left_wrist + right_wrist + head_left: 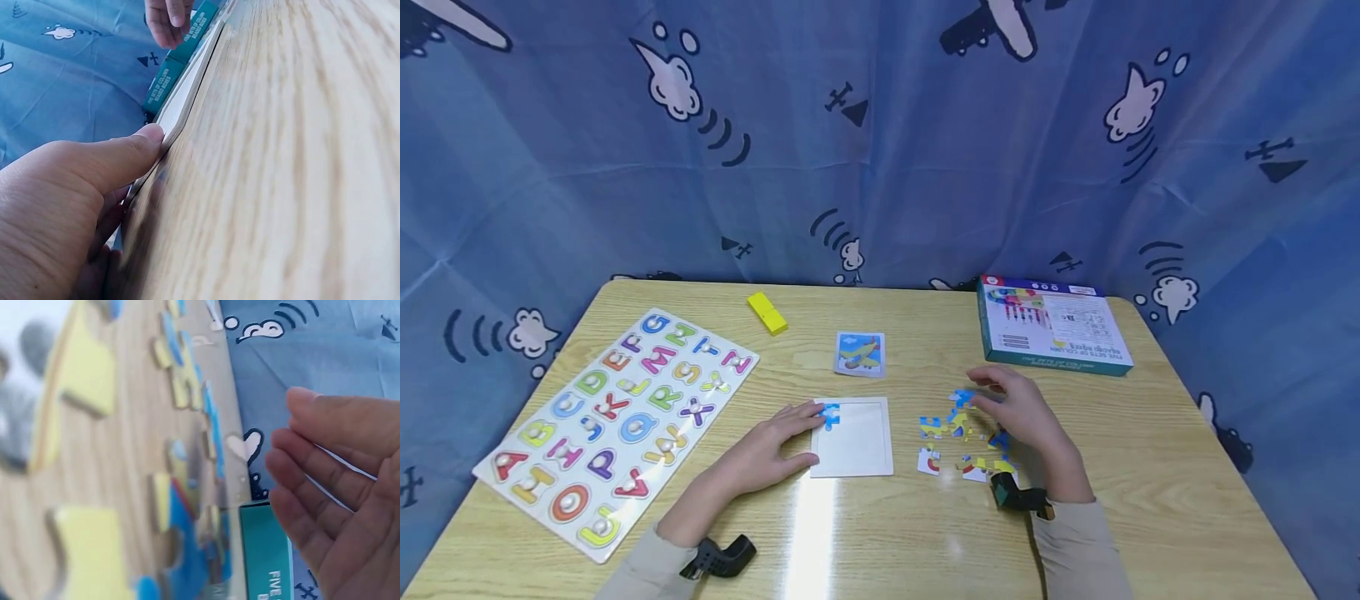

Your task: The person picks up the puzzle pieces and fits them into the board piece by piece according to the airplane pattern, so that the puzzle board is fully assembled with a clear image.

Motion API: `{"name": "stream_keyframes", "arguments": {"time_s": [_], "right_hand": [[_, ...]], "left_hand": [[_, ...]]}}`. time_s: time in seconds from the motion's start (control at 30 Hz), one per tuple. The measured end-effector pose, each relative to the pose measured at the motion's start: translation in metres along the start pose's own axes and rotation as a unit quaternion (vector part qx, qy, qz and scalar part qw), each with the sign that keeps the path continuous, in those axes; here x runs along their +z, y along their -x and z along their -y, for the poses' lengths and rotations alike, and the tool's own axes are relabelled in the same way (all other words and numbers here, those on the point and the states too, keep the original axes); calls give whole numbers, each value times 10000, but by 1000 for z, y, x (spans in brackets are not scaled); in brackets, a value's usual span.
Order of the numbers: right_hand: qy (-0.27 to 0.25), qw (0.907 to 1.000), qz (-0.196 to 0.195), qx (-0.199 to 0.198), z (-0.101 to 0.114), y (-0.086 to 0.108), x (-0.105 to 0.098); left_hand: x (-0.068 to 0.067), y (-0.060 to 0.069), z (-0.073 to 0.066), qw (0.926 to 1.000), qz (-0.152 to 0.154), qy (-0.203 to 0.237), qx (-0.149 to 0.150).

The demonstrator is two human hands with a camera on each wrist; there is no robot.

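Note:
A square white puzzle tray lies at the middle of the table, with a blue jigsaw piece in its upper left corner. My left hand rests at the tray's left side; its fingertips reach the blue piece and its thumb touches the tray's edge. Just right of the tray, several loose jigsaw pieces in yellow, blue and white lie scattered. Over their far right side hovers my right hand, fingers loosely bent and holding nothing; the right wrist view shows its bare palm.
Behind the tray lies a small picture card of a yellow airplane. An alphabet peg board covers the left side. Two joined yellow blocks lie at the back, and a boxed bead set at the back right.

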State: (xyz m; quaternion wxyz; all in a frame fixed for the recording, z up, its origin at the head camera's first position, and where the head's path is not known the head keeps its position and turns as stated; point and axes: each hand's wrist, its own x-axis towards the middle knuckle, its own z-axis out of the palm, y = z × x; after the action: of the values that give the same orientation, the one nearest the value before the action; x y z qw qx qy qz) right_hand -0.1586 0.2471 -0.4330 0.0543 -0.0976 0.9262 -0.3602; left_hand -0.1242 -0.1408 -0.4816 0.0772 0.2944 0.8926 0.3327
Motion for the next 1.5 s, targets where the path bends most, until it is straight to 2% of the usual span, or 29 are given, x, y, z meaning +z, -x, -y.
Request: {"name": "stream_keyframes", "arguments": {"time_s": [0.23,0.47,0.87,1.3,1.5], "right_hand": [[78,9994,178,269,-6,-4,2],[428,9989,122,129,-9,-7,7],[828,9965,84,44,-14,-8,10],[884,9956,108,285,-11,-8,9],[700,9971,47,285,-8,-4,6]], "left_hand": [[-2,0,-1,10000,-59,-56,19],[-2,0,2,10000,-54,-57,-14],[-2,1,-1,9999,-42,-44,-83],[-1,0,-2,9999,-4,34,-145],[0,0,-2,9999,-3,64,-109]]}}
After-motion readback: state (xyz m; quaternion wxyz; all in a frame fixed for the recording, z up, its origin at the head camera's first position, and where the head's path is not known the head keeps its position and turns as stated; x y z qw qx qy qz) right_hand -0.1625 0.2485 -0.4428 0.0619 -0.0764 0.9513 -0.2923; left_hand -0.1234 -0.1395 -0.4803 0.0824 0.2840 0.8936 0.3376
